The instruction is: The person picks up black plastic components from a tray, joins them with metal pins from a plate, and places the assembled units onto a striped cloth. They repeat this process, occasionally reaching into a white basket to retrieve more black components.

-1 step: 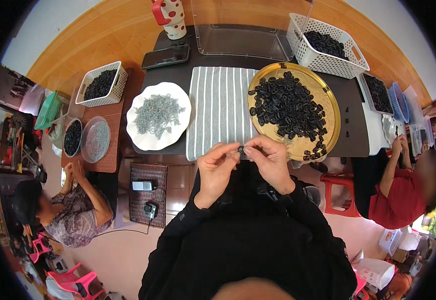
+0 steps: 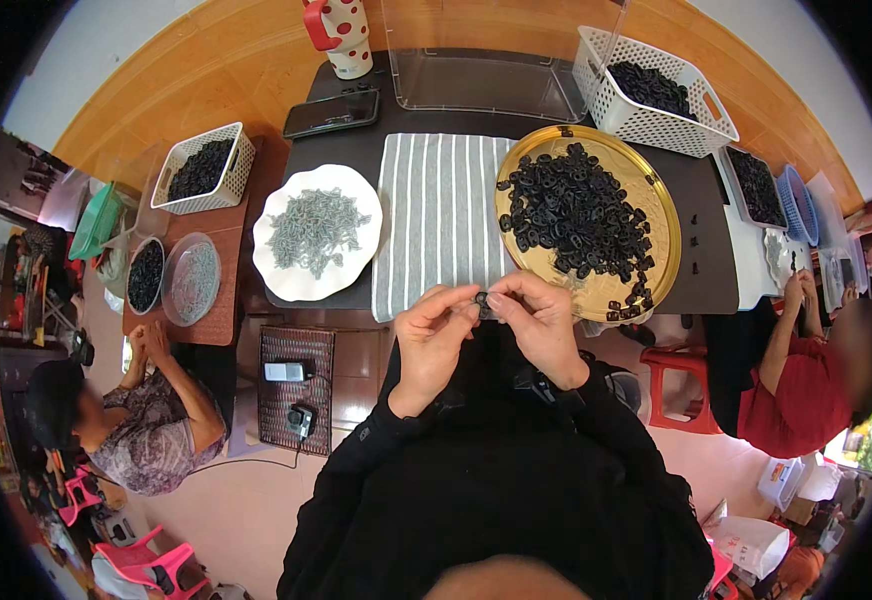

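My two hands are close together just below the middle of the picture. My left hand (image 2: 430, 345) has its thumb and first finger pinched in, holding a small black piece (image 2: 483, 299). My right hand (image 2: 541, 325) pinches the same piece from the other side, so my fingertips nearly meet. The piece is right between them, near the bottom edge of a grey cloth (image 2: 436, 215) with white stripes. My fingers hide part of it, so I cannot tell its whole shape.

Left of the cloth is a white plate (image 2: 292, 284) with a wavy edge. A pile of thin silver bits (image 2: 318, 232) lies on it. On the right, a round gold tray (image 2: 664, 225) holds a big heap of black pieces (image 2: 571, 205), and its left side touches the cloth.

Farther up, a dark phone (image 2: 332, 113) lies left of a big see-through box (image 2: 486, 85). In the upper right, a white basket (image 2: 646, 122) holds more black pieces. At the top stands a cup (image 2: 349, 48) with red dots and a red handle.
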{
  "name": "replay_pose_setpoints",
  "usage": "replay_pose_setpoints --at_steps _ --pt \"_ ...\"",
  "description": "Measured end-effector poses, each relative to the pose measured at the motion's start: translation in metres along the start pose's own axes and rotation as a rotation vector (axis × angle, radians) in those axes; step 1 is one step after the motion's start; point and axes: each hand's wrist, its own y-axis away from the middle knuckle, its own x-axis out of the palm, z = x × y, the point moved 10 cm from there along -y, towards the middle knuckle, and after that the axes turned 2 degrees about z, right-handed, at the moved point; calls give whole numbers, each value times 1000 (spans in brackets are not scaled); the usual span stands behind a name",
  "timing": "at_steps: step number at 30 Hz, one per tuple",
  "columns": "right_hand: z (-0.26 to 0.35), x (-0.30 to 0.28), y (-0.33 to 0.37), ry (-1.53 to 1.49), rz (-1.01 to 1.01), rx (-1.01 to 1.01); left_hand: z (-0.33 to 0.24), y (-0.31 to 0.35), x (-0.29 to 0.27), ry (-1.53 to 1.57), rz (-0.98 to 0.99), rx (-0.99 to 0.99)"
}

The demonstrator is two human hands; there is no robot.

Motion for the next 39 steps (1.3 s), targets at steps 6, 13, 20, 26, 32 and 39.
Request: replay_pose_setpoints --at_steps 6,13,20,26,32,39 --pt "7 3 1 -87 -8 -60 1 -1 -1 115 -35 -7" --pt "27 4 5 172 41 -296 4 -2 6 143 51 -39" --pt "39 5 14 240 -25 -380 3 0 11 184 82 -33" --pt "51 8 27 373 -56 -493 -7 7 18 146 72 34" --pt "63 10 32 387 -82 -538 -17 14 23 72 67 102" --pt "70 8 32 412 -83 -575 -24 13 27 5 62 149"
